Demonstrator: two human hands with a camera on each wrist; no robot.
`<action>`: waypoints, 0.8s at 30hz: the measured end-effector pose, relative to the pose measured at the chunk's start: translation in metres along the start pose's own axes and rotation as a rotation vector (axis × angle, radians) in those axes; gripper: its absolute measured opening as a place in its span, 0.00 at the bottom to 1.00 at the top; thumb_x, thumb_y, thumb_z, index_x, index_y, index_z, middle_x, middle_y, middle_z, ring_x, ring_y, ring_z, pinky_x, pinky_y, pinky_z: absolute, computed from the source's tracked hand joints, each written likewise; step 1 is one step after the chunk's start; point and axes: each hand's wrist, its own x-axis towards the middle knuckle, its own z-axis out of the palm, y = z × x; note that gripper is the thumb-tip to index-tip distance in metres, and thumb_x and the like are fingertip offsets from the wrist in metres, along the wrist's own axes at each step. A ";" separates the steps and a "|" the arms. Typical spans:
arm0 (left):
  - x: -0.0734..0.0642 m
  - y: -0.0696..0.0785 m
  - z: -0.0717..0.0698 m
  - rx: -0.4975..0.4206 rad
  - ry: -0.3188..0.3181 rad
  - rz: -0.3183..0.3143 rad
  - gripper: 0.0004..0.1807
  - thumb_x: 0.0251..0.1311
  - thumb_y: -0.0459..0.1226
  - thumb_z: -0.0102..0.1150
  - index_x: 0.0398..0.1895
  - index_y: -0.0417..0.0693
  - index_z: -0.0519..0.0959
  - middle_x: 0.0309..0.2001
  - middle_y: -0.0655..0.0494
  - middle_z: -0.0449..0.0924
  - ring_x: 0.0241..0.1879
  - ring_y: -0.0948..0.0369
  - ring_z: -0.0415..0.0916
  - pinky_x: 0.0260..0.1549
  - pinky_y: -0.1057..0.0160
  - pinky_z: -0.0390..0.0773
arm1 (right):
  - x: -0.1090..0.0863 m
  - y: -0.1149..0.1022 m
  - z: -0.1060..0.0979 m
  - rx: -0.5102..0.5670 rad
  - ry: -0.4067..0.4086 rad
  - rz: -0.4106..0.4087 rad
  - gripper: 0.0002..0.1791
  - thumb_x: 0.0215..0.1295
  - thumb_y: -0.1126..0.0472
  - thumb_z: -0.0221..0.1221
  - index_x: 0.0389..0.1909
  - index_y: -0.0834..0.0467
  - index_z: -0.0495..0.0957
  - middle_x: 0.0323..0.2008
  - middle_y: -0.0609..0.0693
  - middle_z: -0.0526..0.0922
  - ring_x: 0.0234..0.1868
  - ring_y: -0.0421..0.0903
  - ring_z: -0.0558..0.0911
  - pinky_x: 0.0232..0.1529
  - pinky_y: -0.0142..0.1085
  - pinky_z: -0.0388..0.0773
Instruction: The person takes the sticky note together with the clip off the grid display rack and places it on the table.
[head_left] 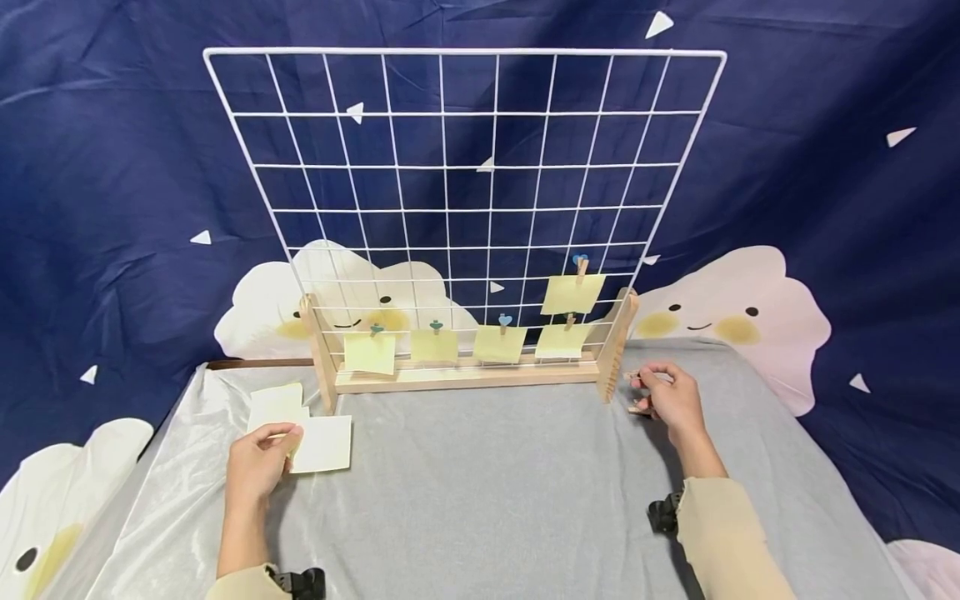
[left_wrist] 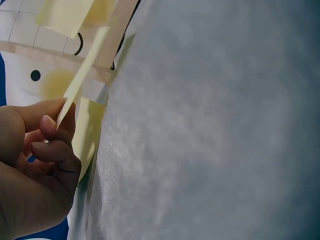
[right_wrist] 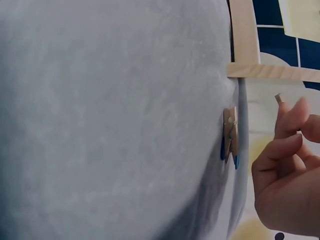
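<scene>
My left hand pinches a pale yellow paper note by its edge; in the left wrist view the note stands up edge-on from the fingertips. Behind it, another yellow note lies on the cloth. Just right of the wooden stand, my right hand pinches a small wooden clothespin, of which only the tip shows. Below those fingers a second clothespin with a blue end lies on the cloth.
A white wire grid stands upright in a wooden base. Several yellow notes hang clipped low on it, one higher at the right. A grey cloth covers the table, and a dark blue curtain hangs behind.
</scene>
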 end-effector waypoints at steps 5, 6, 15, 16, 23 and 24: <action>0.000 -0.002 -0.002 0.111 0.016 0.035 0.13 0.64 0.34 0.64 0.45 0.30 0.83 0.19 0.61 0.77 0.15 0.65 0.69 0.13 0.67 0.68 | 0.000 0.006 -0.001 -0.112 -0.068 0.031 0.18 0.79 0.57 0.49 0.60 0.66 0.68 0.30 0.41 0.85 0.20 0.36 0.79 0.22 0.34 0.72; 0.000 -0.002 -0.002 0.140 0.019 0.046 0.13 0.63 0.34 0.64 0.44 0.31 0.83 0.19 0.60 0.77 0.15 0.64 0.69 0.13 0.67 0.68 | 0.000 0.007 -0.001 -0.126 -0.082 0.041 0.19 0.79 0.57 0.49 0.61 0.66 0.68 0.30 0.40 0.85 0.21 0.36 0.80 0.23 0.34 0.72; 0.000 -0.005 -0.004 0.294 0.036 0.083 0.13 0.62 0.37 0.65 0.42 0.34 0.85 0.21 0.59 0.78 0.18 0.61 0.71 0.16 0.64 0.68 | 0.003 0.019 -0.002 -0.108 -0.140 0.077 0.18 0.79 0.58 0.50 0.61 0.67 0.67 0.28 0.37 0.84 0.21 0.35 0.80 0.22 0.33 0.73; 0.000 -0.005 -0.004 0.289 0.037 0.080 0.13 0.62 0.37 0.65 0.42 0.34 0.84 0.20 0.59 0.78 0.18 0.61 0.71 0.16 0.65 0.68 | 0.003 0.020 -0.002 -0.107 -0.137 0.078 0.18 0.79 0.58 0.50 0.60 0.67 0.67 0.28 0.38 0.84 0.21 0.35 0.80 0.22 0.33 0.73; -0.002 -0.004 -0.004 0.268 0.061 0.080 0.12 0.62 0.36 0.65 0.41 0.33 0.84 0.20 0.60 0.77 0.17 0.62 0.72 0.16 0.65 0.68 | 0.004 0.021 -0.002 -0.100 -0.120 0.097 0.18 0.79 0.58 0.50 0.59 0.66 0.68 0.26 0.39 0.83 0.21 0.35 0.79 0.20 0.31 0.75; -0.002 -0.004 -0.004 0.270 0.066 0.081 0.12 0.61 0.36 0.65 0.41 0.33 0.84 0.20 0.60 0.77 0.18 0.62 0.72 0.17 0.65 0.68 | 0.004 0.021 -0.002 -0.097 -0.119 0.100 0.18 0.79 0.58 0.50 0.59 0.66 0.68 0.26 0.39 0.83 0.21 0.35 0.79 0.20 0.31 0.75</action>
